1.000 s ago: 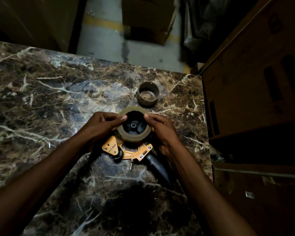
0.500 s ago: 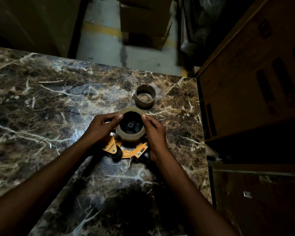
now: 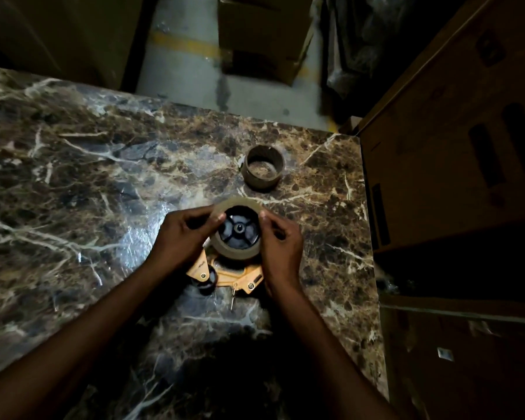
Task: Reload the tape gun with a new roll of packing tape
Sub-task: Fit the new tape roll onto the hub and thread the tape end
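An orange tape gun (image 3: 225, 272) lies flat on the marble table (image 3: 73, 183), its black hub (image 3: 239, 228) facing up. A roll of tan packing tape (image 3: 235, 251) sits around that hub. My left hand (image 3: 185, 234) pinches the roll's left rim with thumb and fingertips. On the right rim rests my right hand (image 3: 281, 247), which also covers the gun's handle. An empty cardboard tape core (image 3: 262, 169) stands on the table just beyond the roll.
Large cardboard boxes (image 3: 455, 153) press against the table's right edge. Past the far edge lies a concrete floor with a yellow stripe (image 3: 179, 43) and another box (image 3: 261, 31). Bare marble stretches to the left of my hands.
The roll has sunk lower over the black hub, whose spokes now show fully. Both hands stay on the rim with fingers shifted slightly.
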Demonstrator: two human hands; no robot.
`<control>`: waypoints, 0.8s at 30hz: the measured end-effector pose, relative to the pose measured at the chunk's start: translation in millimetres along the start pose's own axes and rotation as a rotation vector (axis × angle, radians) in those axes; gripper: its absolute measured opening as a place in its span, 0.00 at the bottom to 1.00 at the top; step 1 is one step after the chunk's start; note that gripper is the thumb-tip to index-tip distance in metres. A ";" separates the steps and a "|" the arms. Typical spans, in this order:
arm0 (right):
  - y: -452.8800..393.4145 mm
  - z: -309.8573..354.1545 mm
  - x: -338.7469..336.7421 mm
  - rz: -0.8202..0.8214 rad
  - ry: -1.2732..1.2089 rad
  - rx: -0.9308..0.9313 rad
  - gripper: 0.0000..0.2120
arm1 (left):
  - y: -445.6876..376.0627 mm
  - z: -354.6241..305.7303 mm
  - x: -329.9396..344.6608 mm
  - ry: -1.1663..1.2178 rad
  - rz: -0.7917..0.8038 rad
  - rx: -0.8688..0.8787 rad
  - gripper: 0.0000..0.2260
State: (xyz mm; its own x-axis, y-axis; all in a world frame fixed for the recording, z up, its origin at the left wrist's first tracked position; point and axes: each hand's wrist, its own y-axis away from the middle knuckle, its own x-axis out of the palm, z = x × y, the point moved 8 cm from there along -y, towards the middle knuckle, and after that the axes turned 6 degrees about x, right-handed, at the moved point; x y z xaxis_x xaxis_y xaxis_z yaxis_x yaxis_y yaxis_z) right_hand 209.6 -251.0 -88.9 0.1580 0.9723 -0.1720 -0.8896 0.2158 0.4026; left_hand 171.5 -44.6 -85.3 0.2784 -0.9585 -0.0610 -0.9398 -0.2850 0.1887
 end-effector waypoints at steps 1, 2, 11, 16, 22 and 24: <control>-2.6 -3.9 1.0 0.012 -0.016 0.008 0.06 | -1.9 0.6 -0.7 -0.008 -0.003 0.010 0.09; -2.8 -7.8 2.4 0.033 -0.052 0.035 0.06 | -3.2 1.1 -0.7 -0.009 -0.001 0.008 0.09; -14.0 -17.2 2.9 0.180 -0.091 0.158 0.07 | -11.5 1.7 5.5 -0.017 0.053 -0.054 0.09; -12.5 3.9 -1.9 0.130 0.051 -0.038 0.10 | -10.4 1.4 -1.7 -0.122 0.038 0.006 0.10; -28.2 18.7 8.5 0.120 0.089 -0.119 0.09 | 2.4 -3.0 -15.1 -0.246 -0.121 0.149 0.14; -29.2 21.1 8.8 0.067 0.093 -0.147 0.06 | 1.6 -12.0 -13.7 -0.315 -0.127 0.200 0.12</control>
State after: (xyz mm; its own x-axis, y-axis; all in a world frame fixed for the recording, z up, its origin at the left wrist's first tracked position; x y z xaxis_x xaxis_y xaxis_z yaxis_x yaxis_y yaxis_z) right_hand 246.0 -246.8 -83.2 0.0622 0.9702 -0.2343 -0.9510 0.1288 0.2811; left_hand 168.6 -32.0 -72.4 0.3500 -0.8583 -0.3753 -0.9304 -0.3652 -0.0326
